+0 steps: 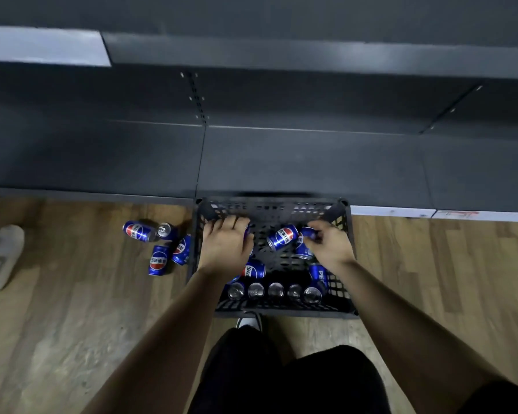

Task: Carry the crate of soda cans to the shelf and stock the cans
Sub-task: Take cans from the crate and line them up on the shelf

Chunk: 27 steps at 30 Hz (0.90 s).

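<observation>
Black crate (269,208) is set on the wood floor (87,294) against the bottom shelf (311,162), left hand (225,245) is curled over a mostly hidden can (247,230), right hand (331,245) is clamped on a blue Pepsi can (308,233), and four spilled cans (158,260) are seen left of the crate.

Left hand (226,243) hides most of one can (248,230) — grip unclear; white shoe (0,258) cropped at left edge.

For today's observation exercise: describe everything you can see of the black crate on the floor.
The crate is black, seemingly plastic, with lattice walls and base. It sits upright and open on the wood floor, far wall against the dark shelf. Blue cans lie loose inside, and five stand along the near wall. The left hand and right hand reach in, each gripping a can.
</observation>
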Available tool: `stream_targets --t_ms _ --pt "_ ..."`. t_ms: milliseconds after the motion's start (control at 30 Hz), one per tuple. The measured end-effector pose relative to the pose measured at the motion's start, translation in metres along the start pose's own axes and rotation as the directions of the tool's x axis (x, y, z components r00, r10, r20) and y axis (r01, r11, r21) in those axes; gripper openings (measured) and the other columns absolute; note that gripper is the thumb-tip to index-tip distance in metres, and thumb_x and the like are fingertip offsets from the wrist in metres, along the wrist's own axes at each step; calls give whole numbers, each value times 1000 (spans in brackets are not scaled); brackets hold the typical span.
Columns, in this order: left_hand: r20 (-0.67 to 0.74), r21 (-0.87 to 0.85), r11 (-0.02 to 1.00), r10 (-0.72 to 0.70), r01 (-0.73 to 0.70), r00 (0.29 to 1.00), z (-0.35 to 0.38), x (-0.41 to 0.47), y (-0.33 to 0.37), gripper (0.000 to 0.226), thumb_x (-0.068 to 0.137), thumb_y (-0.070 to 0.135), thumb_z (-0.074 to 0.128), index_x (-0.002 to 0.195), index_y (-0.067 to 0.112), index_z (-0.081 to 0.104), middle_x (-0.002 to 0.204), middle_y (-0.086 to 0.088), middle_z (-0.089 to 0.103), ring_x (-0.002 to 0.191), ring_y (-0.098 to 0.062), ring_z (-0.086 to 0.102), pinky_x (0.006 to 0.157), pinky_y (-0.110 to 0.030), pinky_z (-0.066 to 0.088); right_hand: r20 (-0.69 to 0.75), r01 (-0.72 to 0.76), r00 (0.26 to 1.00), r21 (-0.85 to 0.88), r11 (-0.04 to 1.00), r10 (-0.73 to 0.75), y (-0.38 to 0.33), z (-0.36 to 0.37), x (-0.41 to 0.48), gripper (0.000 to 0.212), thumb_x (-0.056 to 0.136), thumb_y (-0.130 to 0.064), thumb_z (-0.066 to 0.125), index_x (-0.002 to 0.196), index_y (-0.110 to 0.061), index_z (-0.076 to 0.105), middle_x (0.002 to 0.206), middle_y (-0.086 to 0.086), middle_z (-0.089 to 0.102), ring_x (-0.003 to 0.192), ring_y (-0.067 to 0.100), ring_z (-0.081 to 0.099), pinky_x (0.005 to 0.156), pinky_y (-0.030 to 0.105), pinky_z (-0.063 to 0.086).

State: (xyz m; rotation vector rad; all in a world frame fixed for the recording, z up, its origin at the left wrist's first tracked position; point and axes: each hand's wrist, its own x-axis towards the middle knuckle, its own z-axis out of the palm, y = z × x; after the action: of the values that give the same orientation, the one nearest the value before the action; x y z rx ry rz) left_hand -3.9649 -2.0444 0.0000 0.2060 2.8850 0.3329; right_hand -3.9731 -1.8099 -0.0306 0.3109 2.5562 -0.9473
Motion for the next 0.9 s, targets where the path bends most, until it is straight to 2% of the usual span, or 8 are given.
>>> stream_targets --t_ms 100,233,333,433,667,900 --pt "-28 -26 999 26 -27 999 59 20 -11 48 89 40 31 117 16 62 116 -6 62 104 -31 58 98 -46 37 -2 0 1000 -1 1000 0 37 44 31 37 87 -20 69 123 -14 64 100 6 71 96 26 66 80 32 50" --pt "-59 -10 999 44 -45 997 134 42 -29 43 88 37 38 115 13 62 113 -8 63 99 -32 60 94 -48 40 14 3 1000 -14 1000 -3 82 98 76 42 87 -22 69 128 -15 61 115 4 69 103 22 64 79 24 45" --pt "-41 1 999 45 -45 998 181 58 -42 41 91 35 42 121 14 59 117 -9 61 105 -32 56 99 -48 36 24 12 1000 -40 999 -11 109 129 105 43 87 -23 69 129 -16 60 109 7 70 98 23 66 79 25 47" --pt "-39 6 998 56 -56 998 221 72 -51 39 94 37 40 123 18 57 120 -5 59 109 -28 54 103 -45 31 -1 23 1000 -68 997 -24 131 152 129 43 88 -23 69 129 -14 60 115 8 69 105 25 64 86 27 46" --pt "-107 -25 996 80 -83 991 273 100 -56 36 96 34 45 126 18 56 126 -4 57 117 -27 50 105 -42 26 -18 71 997 -90 993 -73 173 187 173 44 86 -26 71 127 -15 61 119 6 66 109 22 62 89 28 48" --pt "-137 -38 995 89 -95 987 305 104 -57 35 96 34 44 125 16 56 126 -4 57 118 -26 49 107 -42 25 -36 115 992 -107 988 -119 189 203 194 55 77 -18 79 129 -14 60 125 10 60 113 25 58 98 32 45"
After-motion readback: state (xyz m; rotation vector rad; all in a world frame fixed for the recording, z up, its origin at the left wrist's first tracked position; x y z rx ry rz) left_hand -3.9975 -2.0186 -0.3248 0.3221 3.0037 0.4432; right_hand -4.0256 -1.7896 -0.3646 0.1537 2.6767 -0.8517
